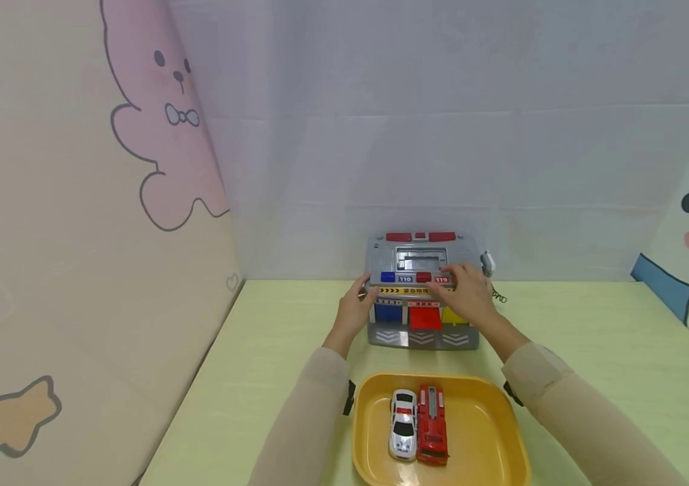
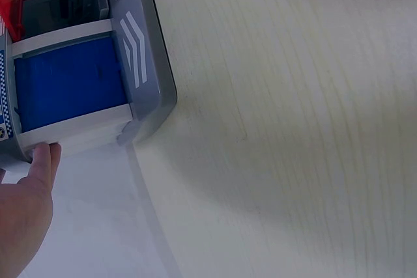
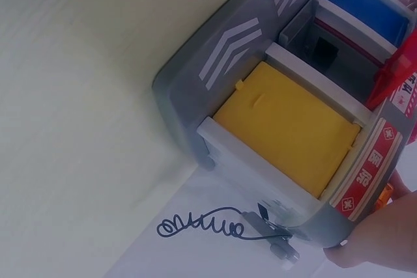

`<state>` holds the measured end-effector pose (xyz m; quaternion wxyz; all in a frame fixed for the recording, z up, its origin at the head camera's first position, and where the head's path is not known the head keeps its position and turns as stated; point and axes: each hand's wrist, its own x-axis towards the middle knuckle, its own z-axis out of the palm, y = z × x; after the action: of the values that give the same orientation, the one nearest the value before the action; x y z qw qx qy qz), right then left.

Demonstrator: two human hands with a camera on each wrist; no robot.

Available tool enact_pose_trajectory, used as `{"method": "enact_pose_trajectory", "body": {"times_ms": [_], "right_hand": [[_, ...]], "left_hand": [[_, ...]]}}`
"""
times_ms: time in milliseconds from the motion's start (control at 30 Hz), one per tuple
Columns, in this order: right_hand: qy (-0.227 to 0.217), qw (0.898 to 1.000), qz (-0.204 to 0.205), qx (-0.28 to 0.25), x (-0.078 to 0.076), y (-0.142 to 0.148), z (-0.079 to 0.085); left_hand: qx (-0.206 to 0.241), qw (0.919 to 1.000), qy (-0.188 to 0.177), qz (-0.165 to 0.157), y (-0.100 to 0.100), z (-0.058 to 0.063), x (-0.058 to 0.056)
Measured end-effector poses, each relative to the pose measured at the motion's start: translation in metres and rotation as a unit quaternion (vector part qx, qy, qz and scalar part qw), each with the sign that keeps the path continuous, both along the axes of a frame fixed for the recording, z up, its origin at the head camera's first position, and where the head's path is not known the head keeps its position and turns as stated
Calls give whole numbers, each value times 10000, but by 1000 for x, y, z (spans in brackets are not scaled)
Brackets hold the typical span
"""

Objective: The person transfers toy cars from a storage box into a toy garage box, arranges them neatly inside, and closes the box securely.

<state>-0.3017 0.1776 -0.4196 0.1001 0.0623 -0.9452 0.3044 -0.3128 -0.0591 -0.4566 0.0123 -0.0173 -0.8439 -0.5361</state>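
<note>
There's the toy garage (image 1: 407, 291), at the far edge of the surface, just in front of the pale backdrop (image 1: 320, 169)! Its long axis runs left to right, upright on its base, and its front faces near, chevrons and all. Blue door (image 1: 389, 312) at left, red door (image 1: 426, 318) in the middle, swung up and jutting near, yellow door (image 1: 453, 317) at right; blue and yellow sit closed.

Now the left hand (image 1: 353, 310): straight fingers against the garage's left side, a loose grip, not wrapped round anything. The right hand (image 1: 472, 290) spans the right end of the roof, thumb and forefinger wide apart; whether it presses a button, I can't tell. A coiled cord (image 3: 208, 222) trails off the right side.

The surface (image 1: 593, 351) is pale yellow-green, and near us sits the yellow tray (image 1: 484, 432). Inside, a white police car (image 1: 403, 432) and, just right of it, a red fire truck (image 1: 432, 432), both lying lengthwise near to far. A pink bear (image 1: 168, 135) decorates the left wall.
</note>
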Motion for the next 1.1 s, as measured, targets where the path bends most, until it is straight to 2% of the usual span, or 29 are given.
{"method": "enact_pose_trajectory", "body": {"times_ms": [300, 800, 1100], "right_hand": [[242, 9992, 300, 95, 8, 5, -2], [-126, 9994, 330, 7, 22, 10, 1], [-96, 9985, 518, -169, 32, 14, 5]], "left_hand": [[49, 10000, -4, -35, 0, -1, 2], [56, 10000, -5, 0, -1, -1, -1], [59, 10000, -12, 16, 0, 1, -1]]}}
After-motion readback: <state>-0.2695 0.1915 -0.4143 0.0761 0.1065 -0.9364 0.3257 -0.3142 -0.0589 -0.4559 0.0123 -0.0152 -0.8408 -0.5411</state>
